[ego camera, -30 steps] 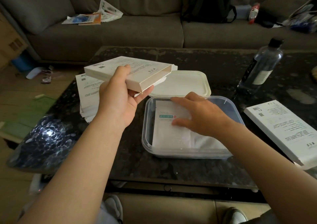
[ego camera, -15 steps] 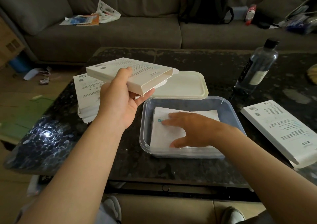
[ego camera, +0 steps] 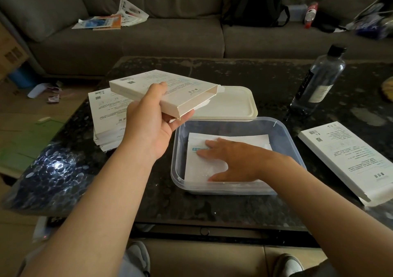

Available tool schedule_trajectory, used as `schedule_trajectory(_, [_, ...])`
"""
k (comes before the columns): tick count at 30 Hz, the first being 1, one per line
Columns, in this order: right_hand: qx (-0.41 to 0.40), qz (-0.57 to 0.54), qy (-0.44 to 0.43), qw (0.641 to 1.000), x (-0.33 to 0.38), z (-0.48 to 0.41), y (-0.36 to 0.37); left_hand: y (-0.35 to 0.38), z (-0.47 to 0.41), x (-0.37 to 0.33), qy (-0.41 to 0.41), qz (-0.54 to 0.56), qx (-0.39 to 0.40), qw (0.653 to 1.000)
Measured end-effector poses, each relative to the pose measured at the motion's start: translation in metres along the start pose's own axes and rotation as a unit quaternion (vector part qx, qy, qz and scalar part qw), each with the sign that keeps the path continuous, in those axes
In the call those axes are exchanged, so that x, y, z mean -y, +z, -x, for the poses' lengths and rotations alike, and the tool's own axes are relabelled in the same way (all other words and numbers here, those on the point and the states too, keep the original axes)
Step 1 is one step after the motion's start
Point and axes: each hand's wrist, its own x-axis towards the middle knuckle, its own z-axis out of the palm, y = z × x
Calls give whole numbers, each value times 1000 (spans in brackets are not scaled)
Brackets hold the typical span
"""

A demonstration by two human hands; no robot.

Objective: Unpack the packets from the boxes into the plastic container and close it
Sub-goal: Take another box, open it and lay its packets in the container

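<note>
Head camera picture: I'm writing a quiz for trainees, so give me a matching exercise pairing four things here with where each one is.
Things
1. open white box
2. white lid
3. packet
4. water bottle

Places
A. standing on the right of the table
B. in the clear container, under the right hand
C. held up by the left hand
D. flat on the table, behind the clear container

Pairs: 1-C, 2-D, 3-B, 4-A

bottle point(ego camera: 316, 81) upright on table point(ego camera: 234, 72) | backpack point(ego camera: 255, 2) on sofa point(ego camera: 148, 41) | bubble wrap point(ego camera: 49, 174) at table's left corner
</note>
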Motion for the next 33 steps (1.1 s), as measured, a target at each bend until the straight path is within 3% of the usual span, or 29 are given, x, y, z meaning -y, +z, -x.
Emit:
schedule_trajectory(14, [-4, -25, -2, 1000, -3, -1, 6, 5, 8, 7, -15, -9, 25, 1000])
schedule_trajectory(18, [-132, -138, 33, 981, -1, 14, -5, 6, 11, 7, -43, 0, 62, 997])
schedule_trajectory(20, [-247, -182, 60, 950, -6, 26, -21, 8, 13, 8, -59, -3, 89, 994])
schedule_trajectory(23, [-391, -352, 131, 840, -20, 52, -45, 18, 19, 13, -91, -14, 118, 989])
schedule_trajectory(26, [-436, -526, 175, 708, -35, 85, -62, 33, 32, 22, -115, -33, 146, 982])
schedule_trajectory(28, [-403, -630, 182, 638, -46, 108, -66, 48, 45, 32, -134, -43, 174, 975])
schedule_trajectory(30, [-370, -670, 182, 617, -57, 131, -64, 66, 59, 43, -156, -54, 213, 963])
schedule_trajectory(33, [-387, -626, 191, 649, -75, 163, -54, 99, 79, 64, -173, -95, 275, 941])
